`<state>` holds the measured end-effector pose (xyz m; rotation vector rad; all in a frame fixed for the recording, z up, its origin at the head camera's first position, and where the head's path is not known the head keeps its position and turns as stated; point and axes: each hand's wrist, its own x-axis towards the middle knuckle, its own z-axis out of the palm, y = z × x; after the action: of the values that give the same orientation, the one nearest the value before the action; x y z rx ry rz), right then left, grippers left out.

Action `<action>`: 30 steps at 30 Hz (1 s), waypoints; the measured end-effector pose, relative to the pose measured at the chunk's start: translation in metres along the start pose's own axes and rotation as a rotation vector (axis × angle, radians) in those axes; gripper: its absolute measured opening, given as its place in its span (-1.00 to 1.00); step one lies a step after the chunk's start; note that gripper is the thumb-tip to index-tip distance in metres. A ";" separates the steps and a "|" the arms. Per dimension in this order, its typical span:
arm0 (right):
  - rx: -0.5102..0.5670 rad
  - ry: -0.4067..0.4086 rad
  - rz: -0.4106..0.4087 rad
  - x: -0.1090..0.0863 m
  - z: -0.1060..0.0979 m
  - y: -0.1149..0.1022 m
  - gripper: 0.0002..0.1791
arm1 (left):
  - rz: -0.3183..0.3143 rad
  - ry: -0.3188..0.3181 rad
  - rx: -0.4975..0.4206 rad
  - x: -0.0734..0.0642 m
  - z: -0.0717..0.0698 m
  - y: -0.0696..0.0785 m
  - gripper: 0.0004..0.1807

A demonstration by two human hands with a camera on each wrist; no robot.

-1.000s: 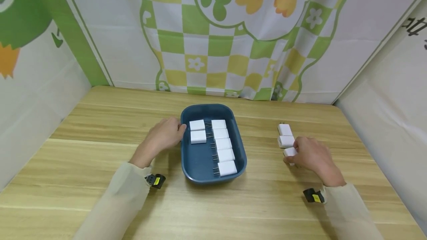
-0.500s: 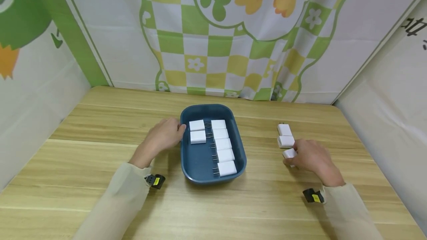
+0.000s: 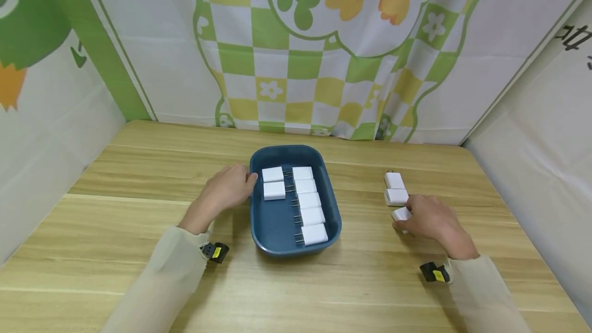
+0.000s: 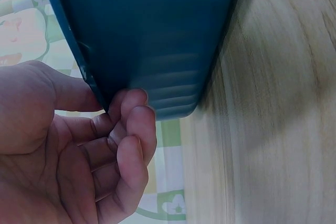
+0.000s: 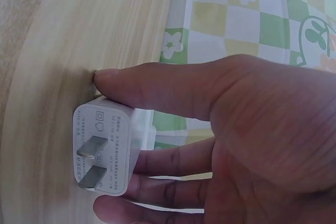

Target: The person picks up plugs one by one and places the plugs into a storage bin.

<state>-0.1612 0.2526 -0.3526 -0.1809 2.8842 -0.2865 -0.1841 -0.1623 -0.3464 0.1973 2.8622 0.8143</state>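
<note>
A dark blue plastic tub (image 3: pixel 275 227) sits mid-table. My left hand (image 3: pixel 227 185) pinches its left rim, thumb over the edge and curled fingers against the outer wall, as the left wrist view shows. Inside the tub lie white plug-in chargers: a column of several (image 3: pixel 309 200) along the right and two (image 3: pixel 274 190) at the upper left, their prongs facing each other. To the right, my right hand (image 3: pixel 435 218) holds another white charger (image 5: pixel 102 150) between thumb and fingers, close to the tabletop. In the right wrist view its two metal prongs point toward the camera.
Two more white chargers (image 3: pixel 395 188) lie touching on the wooden table (image 3: pixel 361 287), just beyond my right hand. A patterned curtain (image 3: pixel 300 81) hangs along the table's back edge, with pale cloth walls at both sides.
My right hand and the charger in it have shifted slightly toward me. The left hand and the tub stay put.
</note>
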 end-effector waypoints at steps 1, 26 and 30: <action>0.004 -0.005 0.001 0.000 0.000 0.000 -0.58 | 0.000 0.001 0.000 0.000 0.000 0.000 -0.52; 0.010 -0.022 0.019 -0.001 0.000 -0.002 -0.62 | -0.015 -0.006 -0.009 -0.001 0.000 0.000 -0.53; 0.012 -0.023 0.011 -0.001 0.000 -0.002 -0.62 | -0.017 -0.008 -0.010 -0.002 -0.001 0.000 -0.53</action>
<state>-0.1603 0.2507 -0.3516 -0.1654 2.8590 -0.2973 -0.1826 -0.1625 -0.3455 0.1741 2.8478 0.8220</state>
